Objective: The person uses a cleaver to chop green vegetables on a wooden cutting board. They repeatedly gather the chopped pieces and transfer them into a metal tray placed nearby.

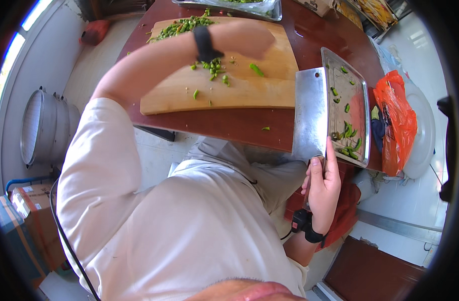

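Note:
My right hand (pixel 323 188) grips the handle of a wide steel cleaver (pixel 310 113), index finger laid along the blade. The blade stands up between the wooden cutting board (pixel 248 94) and a metal tray (pixel 368 113). My left hand (pixel 252 39), blurred, reaches over the board's far right; its fingers are indistinct, so I cannot tell whether it holds anything. Chopped green peppers (pixel 176 29) are piled at the board's far left. Smaller bits (pixel 213 68) lie near the middle, and a longer green piece (pixel 256 69) lies just below my left hand. Green pepper strips (pixel 348 129) are scattered in the tray.
The board rests on a dark red table (pixel 210 124). Another metal tray (pixel 276 11), with plastic film and greens, stands at the far edge. An orange plastic bag (pixel 397 124) lies right of the near tray. Metal steamers (pixel 50 126) and cardboard boxes (pixel 41 222) are at left.

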`<state>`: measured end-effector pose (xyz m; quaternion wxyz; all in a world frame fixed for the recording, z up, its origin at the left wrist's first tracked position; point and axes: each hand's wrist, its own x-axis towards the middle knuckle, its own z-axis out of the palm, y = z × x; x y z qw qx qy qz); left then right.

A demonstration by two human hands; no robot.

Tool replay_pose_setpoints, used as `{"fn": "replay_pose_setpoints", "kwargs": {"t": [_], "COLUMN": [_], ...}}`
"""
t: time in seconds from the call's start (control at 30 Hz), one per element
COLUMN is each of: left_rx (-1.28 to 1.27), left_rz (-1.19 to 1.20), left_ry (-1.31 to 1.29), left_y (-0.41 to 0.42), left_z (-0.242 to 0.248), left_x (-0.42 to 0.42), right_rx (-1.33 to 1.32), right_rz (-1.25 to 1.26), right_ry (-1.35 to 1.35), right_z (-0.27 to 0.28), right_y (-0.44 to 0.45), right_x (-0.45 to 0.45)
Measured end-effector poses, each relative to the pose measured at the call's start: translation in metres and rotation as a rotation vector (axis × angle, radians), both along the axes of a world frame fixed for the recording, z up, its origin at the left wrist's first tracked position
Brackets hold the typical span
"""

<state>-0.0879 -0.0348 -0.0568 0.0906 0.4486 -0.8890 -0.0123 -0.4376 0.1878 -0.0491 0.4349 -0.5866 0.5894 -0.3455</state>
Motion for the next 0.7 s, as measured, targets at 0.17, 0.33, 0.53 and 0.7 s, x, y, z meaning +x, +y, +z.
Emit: {"fn": "replay_pose_setpoints", "kwargs": {"t": [0.17,0.33,0.53,0.7], "left_rx": [-0.099,-0.044,0.068,0.075], "left_rz": [0.072,-0.081,0.054,0.097], "left_ry": [0.013,0.07,0.148,0.057], "left_y": [0.005,0.048,0.044,0.046], "left_z": [-0.01,-0.023,-0.02,-0.014], "left_x": [0.066,0.027,0.01,0.003], "right_rx": [-0.023,-0.057,-0.2,-0.221], "right_rz": [0.028,0.129,0.217,0.252], "right_ry": [0.039,0.153,0.246,0.365], "right_z": [0.003,0.013,0.016,0.027], "right_y": [0.002,-0.015,-0.038,-0.054], "right_x": [-0.007,0.019,0.044,0.056]}}
